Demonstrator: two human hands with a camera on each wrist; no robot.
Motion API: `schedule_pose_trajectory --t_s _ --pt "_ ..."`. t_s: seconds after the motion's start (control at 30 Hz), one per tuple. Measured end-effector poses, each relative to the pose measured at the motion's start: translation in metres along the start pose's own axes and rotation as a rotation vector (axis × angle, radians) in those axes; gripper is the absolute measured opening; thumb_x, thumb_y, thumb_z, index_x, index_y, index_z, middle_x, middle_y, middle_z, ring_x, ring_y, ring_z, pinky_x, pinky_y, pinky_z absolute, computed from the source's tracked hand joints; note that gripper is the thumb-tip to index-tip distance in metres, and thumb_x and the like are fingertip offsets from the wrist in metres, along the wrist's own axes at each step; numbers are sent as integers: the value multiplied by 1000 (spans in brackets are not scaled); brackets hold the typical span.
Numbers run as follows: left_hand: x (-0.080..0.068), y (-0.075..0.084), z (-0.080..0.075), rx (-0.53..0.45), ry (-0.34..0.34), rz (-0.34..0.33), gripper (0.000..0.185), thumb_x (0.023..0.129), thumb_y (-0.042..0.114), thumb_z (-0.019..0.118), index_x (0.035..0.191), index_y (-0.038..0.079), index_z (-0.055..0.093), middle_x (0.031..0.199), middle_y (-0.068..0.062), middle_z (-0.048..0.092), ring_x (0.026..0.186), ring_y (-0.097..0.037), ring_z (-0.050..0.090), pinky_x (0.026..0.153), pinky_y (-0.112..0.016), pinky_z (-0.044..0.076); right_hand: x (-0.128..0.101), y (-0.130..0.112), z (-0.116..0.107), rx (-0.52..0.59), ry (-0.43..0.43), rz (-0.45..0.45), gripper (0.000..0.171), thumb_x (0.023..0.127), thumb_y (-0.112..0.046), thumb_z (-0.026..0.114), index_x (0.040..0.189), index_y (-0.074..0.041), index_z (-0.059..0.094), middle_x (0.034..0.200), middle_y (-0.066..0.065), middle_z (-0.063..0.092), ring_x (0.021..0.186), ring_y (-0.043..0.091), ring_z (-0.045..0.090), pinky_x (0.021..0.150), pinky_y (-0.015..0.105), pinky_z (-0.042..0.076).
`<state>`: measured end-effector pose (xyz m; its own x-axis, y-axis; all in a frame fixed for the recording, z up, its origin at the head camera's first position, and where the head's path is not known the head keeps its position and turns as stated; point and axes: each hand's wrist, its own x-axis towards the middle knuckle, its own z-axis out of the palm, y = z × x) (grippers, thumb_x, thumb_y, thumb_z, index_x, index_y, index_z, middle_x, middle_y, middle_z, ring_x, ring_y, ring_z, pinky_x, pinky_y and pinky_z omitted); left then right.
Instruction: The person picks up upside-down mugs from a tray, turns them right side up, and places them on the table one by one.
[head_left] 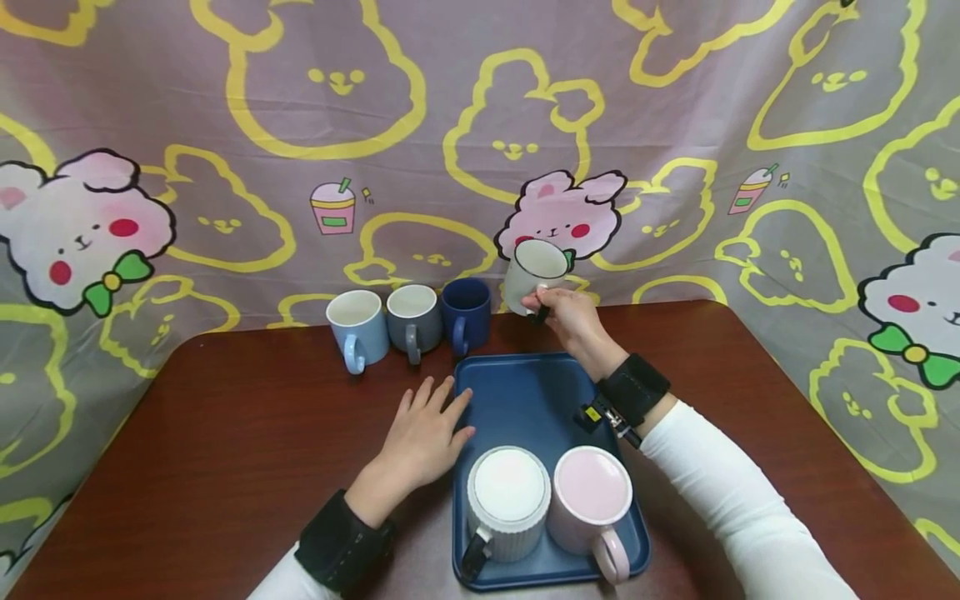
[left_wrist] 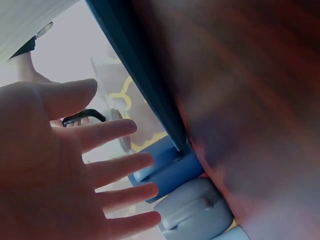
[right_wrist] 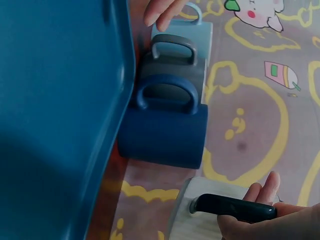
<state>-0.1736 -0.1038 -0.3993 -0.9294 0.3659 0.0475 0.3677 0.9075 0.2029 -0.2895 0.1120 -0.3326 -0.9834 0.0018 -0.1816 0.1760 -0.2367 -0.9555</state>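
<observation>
My right hand (head_left: 576, 321) pinches the black handle (right_wrist: 232, 207) of a white mug (head_left: 520, 287) at the back of the table. The mug's mouth faces up and it tilts slightly, just right of a navy blue mug (head_left: 470, 310). Fingers spread and straight, my left hand (head_left: 422, 442) hovers by the left rim of a blue tray (head_left: 525, 392) and holds nothing. Two mugs stand upside down on the tray's near end: a ribbed white mug (head_left: 512, 485) with a black handle, and a pink mug (head_left: 592, 487) beside it.
Left of the navy mug, a grey mug (head_left: 415, 321) and a light blue mug (head_left: 357, 323) continue the row, mouths up and handles toward me. Behind the brown table (head_left: 247, 433) hangs a patterned cloth (head_left: 427, 75).
</observation>
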Motion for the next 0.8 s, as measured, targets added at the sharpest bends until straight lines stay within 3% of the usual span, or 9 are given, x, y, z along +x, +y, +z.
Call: schedule_pose_trajectory --t_s 0.33,0.6,0.8 --pt "-9 -9 -2 4 -2 -41 55 94 37 56 141 13 45 150 -19 34 140 -43 23 110 -63 20 9 12 5 -60 14 38 34 99 -14 50 123 9 56 67 -6 67 117 28 57 106 35 39" --pt "-14 -17 -4 7 5 -62 55 94 37 56 142 11 44 149 -20 34 140 -44 24 111 -61 20 17 21 6 -90 36 66 32 98 -12 51 122 8 58 68 -5 69 116 25 58 104 33 42" --pt "-18 -20 -5 13 8 -79 56 94 37 56 142 11 44 149 -20 35 140 -44 23 110 -62 21 21 25 5 -128 29 96 31 98 -14 51 122 5 60 94 6 74 122 25 55 106 34 39"
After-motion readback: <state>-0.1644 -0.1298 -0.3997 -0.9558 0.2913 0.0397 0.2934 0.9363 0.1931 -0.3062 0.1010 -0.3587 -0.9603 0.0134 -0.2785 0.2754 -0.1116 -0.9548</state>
